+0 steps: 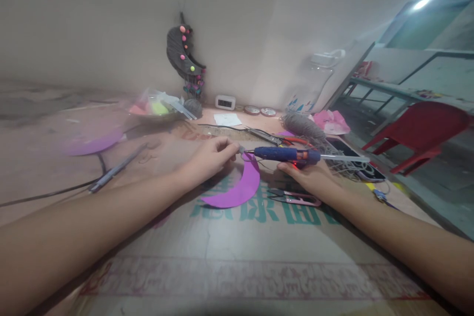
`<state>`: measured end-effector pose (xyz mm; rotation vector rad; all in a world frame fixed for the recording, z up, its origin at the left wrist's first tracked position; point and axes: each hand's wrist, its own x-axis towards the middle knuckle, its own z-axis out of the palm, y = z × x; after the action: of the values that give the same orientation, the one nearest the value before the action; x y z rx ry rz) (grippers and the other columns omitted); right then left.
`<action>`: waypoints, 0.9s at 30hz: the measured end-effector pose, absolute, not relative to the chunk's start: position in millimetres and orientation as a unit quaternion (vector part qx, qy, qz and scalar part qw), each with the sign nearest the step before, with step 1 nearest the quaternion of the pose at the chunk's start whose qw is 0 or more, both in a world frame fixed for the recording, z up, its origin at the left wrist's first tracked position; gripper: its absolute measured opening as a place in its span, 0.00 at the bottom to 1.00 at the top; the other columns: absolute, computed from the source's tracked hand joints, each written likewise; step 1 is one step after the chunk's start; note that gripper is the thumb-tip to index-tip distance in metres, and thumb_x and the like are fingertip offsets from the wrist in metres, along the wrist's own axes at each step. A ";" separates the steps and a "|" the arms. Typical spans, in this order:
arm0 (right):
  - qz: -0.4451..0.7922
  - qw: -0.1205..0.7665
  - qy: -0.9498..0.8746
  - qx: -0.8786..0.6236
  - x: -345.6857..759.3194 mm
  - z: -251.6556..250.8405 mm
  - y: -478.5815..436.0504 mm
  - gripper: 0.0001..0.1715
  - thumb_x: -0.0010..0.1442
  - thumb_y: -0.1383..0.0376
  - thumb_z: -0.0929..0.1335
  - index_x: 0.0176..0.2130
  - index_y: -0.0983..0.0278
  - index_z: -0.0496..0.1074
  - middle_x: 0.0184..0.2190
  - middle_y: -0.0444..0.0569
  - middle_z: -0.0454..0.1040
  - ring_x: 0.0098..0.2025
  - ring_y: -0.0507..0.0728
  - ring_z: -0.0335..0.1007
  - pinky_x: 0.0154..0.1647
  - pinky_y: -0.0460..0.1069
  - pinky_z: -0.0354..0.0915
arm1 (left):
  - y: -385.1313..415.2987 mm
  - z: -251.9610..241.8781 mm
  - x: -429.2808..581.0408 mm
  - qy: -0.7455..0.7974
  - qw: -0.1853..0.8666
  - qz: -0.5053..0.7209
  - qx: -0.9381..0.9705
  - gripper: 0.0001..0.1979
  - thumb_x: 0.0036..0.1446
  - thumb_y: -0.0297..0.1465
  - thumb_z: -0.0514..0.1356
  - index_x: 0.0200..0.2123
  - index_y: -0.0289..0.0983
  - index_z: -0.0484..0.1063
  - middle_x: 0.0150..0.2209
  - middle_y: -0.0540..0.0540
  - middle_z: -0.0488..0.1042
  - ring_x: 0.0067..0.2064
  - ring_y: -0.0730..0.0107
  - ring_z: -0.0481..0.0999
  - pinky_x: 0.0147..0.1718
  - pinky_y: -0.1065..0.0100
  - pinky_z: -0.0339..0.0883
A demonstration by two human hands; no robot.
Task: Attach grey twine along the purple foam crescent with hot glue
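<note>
My right hand (305,175) is wrapped round a blue hot glue gun (276,153), which lies level with its nozzle pointing left and a clear glue stick (344,158) sticking out of its back. Closed in a pinch, my left hand (218,152) is at the upper tip of a purple crescent cutout (246,185). The nozzle meets that tip, where a small grey bit, apparently yarn, shows by my fingertips. Below the gun, pink-handled thread snips (294,197) rest on the printed board (229,242).
At the back stand a bowl (157,114), a small clock (225,102) and a clear bottle (309,81). Pliers (264,136), grey yarn (303,126) and a phone (342,150) lie right. A grey pen (116,168) is left. A dark yarn-wrapped crescent (179,52) hangs on the wall.
</note>
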<state>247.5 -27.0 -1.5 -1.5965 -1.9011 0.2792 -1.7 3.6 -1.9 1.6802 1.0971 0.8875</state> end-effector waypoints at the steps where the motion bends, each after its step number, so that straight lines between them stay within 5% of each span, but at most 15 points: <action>1: 0.104 0.316 -0.723 -0.605 247.6 -1.5 -26.9 0.19 0.50 0.48 0.69 0.34 0.59 0.76 0.33 0.49 0.80 0.39 0.65 0.75 0.41 0.56 0.71 | 3.9 -2.4 -1.7 0.446 0.456 0.360 0.681 0.13 0.59 0.40 0.53 0.27 0.38 0.62 0.20 0.53 0.64 0.18 0.78 0.61 0.13 0.78 0.52; 15: 0.095 0.313 -0.710 -0.624 244.9 0.8 -26.6 0.21 0.50 0.46 0.68 0.32 0.60 0.76 0.31 0.50 0.79 0.39 0.65 0.75 0.41 0.55 0.70 | 4.2 -4.3 -2.3 0.432 0.458 0.363 0.686 0.14 0.60 0.41 0.53 0.27 0.37 0.62 0.19 0.53 0.63 0.18 0.78 0.61 0.14 0.78 0.52; 27: 0.143 0.319 -0.709 -0.612 247.0 18.4 -21.2 0.24 0.57 0.48 0.63 0.23 0.63 0.73 0.22 0.47 0.74 0.27 0.56 0.70 0.31 0.49 0.65 | 6.8 -9.2 -2.7 0.417 0.462 0.367 0.691 0.14 0.60 0.42 0.53 0.29 0.38 0.63 0.20 0.53 0.64 0.18 0.78 0.60 0.14 0.77 0.51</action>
<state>247.0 -21.2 18.4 -1.6100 -1.8639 0.3769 -2.7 6.8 -9.2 1.6995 1.0242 0.9030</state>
